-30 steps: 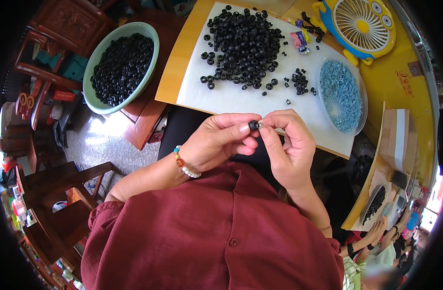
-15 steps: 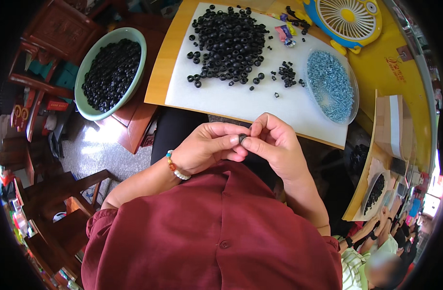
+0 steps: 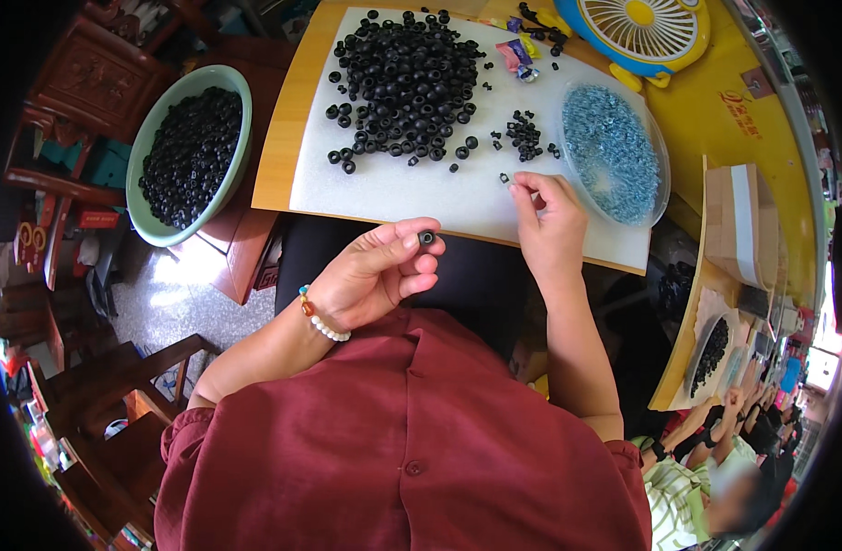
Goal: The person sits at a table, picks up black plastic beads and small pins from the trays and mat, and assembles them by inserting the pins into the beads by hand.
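My left hand [image 3: 370,271] is in front of the table's near edge, with a beaded bracelet [image 3: 320,320] at the wrist. Its thumb and fingers pinch a black bead [image 3: 427,238], whose hole faces up. Over the white mat [image 3: 366,197] reaches my right hand [image 3: 551,225], thumb and forefinger slightly apart and empty. Just off those fingertips lies one small black piece [image 3: 504,177]. Beyond it is a little cluster of similar small black pieces [image 3: 524,136]. A large heap of round black beads [image 3: 407,83] covers the mat's far left part.
Right of my right hand sits a clear shallow dish of pale blue beads [image 3: 614,151]. Left of the table stands a green basin [image 3: 134,197] with black beads inside. A yellow-blue fan [image 3: 641,37], candy wrappers [image 3: 515,57] and a cardboard box [image 3: 738,225] are farther off. Other people sit at lower right.
My hands have parted. The left keeps the black bead and has moved a little left; the right has let go and moved up and right to the mat. The whole view has shifted slightly.
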A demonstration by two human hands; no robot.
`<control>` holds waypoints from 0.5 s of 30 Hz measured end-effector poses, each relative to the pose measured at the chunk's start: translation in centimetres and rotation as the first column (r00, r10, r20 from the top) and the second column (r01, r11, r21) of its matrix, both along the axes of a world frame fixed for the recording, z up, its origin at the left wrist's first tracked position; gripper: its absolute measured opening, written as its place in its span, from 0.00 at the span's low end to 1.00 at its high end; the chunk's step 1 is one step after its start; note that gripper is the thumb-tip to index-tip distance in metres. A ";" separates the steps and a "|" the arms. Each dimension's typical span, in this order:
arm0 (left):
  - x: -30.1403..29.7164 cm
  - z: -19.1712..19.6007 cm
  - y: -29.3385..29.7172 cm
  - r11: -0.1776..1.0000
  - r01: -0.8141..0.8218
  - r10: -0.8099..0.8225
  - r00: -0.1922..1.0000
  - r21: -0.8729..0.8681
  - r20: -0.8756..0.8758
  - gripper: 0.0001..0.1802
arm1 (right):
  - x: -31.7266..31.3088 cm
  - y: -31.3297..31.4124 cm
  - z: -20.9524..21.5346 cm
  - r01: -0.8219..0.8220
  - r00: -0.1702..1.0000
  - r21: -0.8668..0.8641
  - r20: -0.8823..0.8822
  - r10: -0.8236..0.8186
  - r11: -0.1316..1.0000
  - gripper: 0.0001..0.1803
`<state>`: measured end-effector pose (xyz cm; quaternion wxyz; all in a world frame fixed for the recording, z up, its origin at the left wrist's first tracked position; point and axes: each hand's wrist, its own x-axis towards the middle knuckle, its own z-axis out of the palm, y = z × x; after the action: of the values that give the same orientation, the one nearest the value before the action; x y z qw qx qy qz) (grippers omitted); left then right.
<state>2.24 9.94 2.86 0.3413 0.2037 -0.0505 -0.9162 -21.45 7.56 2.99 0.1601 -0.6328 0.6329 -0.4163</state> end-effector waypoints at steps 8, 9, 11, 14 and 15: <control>-0.1 0.3 -0.3 1.000 -0.011 0.011 1.000 0.005 0.008 0.15 | 1.6 0.1 -0.9 -0.044 0.994 -0.060 0.096 0.050 0.997 0.05; -0.1 0.3 -0.3 1.000 -0.011 0.011 1.000 0.006 0.003 0.15 | 1.9 0.7 -0.1 -0.083 0.953 0.078 0.297 0.057 0.994 0.05; 0.0 0.3 -0.2 1.000 -0.026 0.026 1.000 0.010 0.006 0.15 | 2.4 1.3 2.0 -0.238 0.841 0.184 0.530 0.107 0.954 0.05; -0.1 0.6 -0.1 0.999 -0.040 0.042 0.998 -0.036 0.053 0.15 | 3.1 2.0 4.9 -0.465 0.643 0.270 0.758 0.112 0.843 0.07; -0.2 0.8 -0.1 0.997 -0.041 0.047 0.996 -0.067 0.080 0.15 | 3.5 2.2 5.4 -0.508 0.601 0.270 0.792 0.111 0.818 0.07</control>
<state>2.08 9.86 3.64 0.3655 0.2308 -0.0900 -0.8972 -17.94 9.81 8.39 0.6251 -0.4494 0.4667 -0.4353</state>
